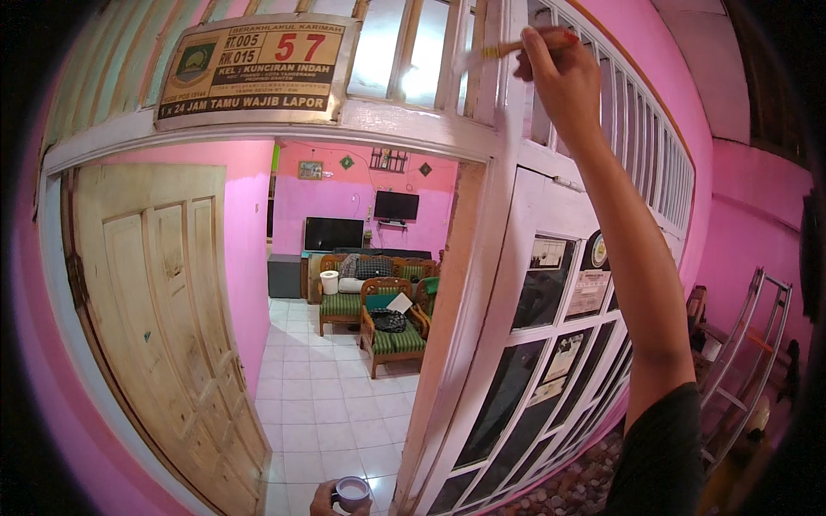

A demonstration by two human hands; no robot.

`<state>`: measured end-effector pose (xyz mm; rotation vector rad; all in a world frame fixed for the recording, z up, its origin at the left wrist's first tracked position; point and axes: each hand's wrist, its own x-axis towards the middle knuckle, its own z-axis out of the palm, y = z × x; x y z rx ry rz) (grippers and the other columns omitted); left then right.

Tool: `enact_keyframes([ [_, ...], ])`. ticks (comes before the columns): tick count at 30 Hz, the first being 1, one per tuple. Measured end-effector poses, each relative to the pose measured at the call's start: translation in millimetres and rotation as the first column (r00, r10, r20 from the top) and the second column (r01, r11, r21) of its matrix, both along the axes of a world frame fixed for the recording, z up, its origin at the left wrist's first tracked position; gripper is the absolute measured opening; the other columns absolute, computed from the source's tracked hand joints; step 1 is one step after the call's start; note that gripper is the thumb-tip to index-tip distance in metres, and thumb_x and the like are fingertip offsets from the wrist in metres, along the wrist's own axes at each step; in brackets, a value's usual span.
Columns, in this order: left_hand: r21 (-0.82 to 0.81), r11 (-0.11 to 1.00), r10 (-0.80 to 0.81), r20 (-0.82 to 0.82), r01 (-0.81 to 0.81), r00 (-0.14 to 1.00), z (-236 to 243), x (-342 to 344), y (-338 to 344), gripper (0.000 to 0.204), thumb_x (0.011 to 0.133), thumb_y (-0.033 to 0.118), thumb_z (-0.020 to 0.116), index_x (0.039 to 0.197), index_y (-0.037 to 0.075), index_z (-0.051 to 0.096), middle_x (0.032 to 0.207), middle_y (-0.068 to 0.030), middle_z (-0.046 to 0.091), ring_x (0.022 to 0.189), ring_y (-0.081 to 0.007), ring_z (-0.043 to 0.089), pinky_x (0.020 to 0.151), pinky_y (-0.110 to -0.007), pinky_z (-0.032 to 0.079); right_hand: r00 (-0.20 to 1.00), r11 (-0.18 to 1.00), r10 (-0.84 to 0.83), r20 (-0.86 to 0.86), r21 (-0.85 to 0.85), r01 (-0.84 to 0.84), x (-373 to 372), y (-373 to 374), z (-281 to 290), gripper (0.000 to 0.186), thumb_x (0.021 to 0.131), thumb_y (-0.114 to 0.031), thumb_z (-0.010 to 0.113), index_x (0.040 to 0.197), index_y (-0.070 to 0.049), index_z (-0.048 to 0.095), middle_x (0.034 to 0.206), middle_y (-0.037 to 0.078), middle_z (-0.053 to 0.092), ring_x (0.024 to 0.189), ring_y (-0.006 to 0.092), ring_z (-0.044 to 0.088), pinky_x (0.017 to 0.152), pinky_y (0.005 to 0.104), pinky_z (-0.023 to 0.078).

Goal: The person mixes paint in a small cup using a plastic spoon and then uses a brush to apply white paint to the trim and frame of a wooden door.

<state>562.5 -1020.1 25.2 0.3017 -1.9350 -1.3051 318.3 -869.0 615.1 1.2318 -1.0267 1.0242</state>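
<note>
My right hand (564, 82) is raised high, fingers closed around the handle of a paintbrush (492, 52). The brush points left, its bristles close to the upright slats above the doorway; whether they touch the wood I cannot tell. Low in the view, my left hand (323, 500) grips a small round cup (353, 490) holding something pale. White paint, patchy in places, covers the door frame's crossbar (413, 138). The right-hand door post (452, 258) shows bare brownish wood on its inner side.
A wooden door (155, 284) stands swung inward at left. A metal sign (258, 73) hangs over the doorway. White-framed window panels (516, 404) fill the right side. Inside are green-cushioned chairs (396, 340). A metal ladder-like frame (740, 361) leans at far right.
</note>
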Motion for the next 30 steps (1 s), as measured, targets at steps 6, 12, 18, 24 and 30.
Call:
enact_keyframes([
  [6, 0.099, 0.995, -0.019, 0.029, 0.016, 0.999, 1, 0, 5, 0.057, 0.078, 0.014, 0.088, 0.125, -0.002, 0.061, 0.108, -0.0135, 0.068, 0.094, -0.0214, 0.068, 0.083, -0.035, 0.057, 0.982, 0.981, 0.185, -0.037, -0.048, -0.187, 1, 12, 4, 0.027, 0.098, -0.022, 0.065, 0.087, 0.002, 0.069, 0.068, 0.006, 0.068, 0.056, 0.0132, 0.065, 0.057, 0.0283, 0.053],
  [12, 0.082, 0.997, 0.0, 0.031, -0.003, 1.0, 6, 0, 7, 0.057, 0.078, 0.014, 0.089, 0.125, -0.002, 0.06, 0.107, -0.0131, 0.069, 0.094, -0.0204, 0.068, 0.084, -0.034, 0.057, 0.974, 0.985, 0.165, 0.155, 0.025, -0.171, 0, 7, -22, 0.026, 0.092, -0.021, 0.066, 0.086, 0.004, 0.07, 0.066, 0.007, 0.067, 0.054, 0.0122, 0.063, 0.052, 0.0286, 0.051],
  [18, 0.135, 0.99, -0.033, 0.015, 0.03, 0.999, 7, -3, 11, 0.056, 0.08, 0.015, 0.089, 0.125, -0.001, 0.061, 0.107, -0.0121, 0.068, 0.094, -0.0185, 0.068, 0.083, -0.033, 0.057, 0.998, 0.997, -0.058, 0.034, -0.044, 0.06, 8, -11, 8, 0.027, 0.097, -0.023, 0.067, 0.088, 0.003, 0.07, 0.076, 0.01, 0.071, 0.062, 0.0153, 0.07, 0.058, 0.0272, 0.054],
  [24, 0.056, 0.998, 0.0, 0.043, -0.003, 0.999, 1, -2, 10, 0.056, 0.08, 0.014, 0.089, 0.126, -0.002, 0.061, 0.109, -0.0116, 0.067, 0.096, -0.0186, 0.067, 0.083, -0.032, 0.057, 0.983, 0.979, 0.159, 0.088, -0.146, -0.145, 11, -1, 15, 0.022, 0.098, -0.013, 0.06, 0.082, 0.002, 0.062, 0.065, 0.009, 0.064, 0.056, 0.0129, 0.061, 0.048, 0.0288, 0.051],
  [30, 0.0, 0.999, 0.04, 0.007, -0.04, 0.999, 3, -1, 10, 0.056, 0.08, 0.015, 0.089, 0.126, -0.002, 0.061, 0.109, -0.0115, 0.067, 0.095, -0.0188, 0.067, 0.084, -0.032, 0.057, 0.984, 0.996, 0.086, 0.155, -0.03, -0.082, 0, -3, 11, 0.028, 0.096, -0.015, 0.058, 0.08, 0.005, 0.068, 0.064, 0.012, 0.066, 0.055, 0.016, 0.065, 0.048, 0.0308, 0.053],
])
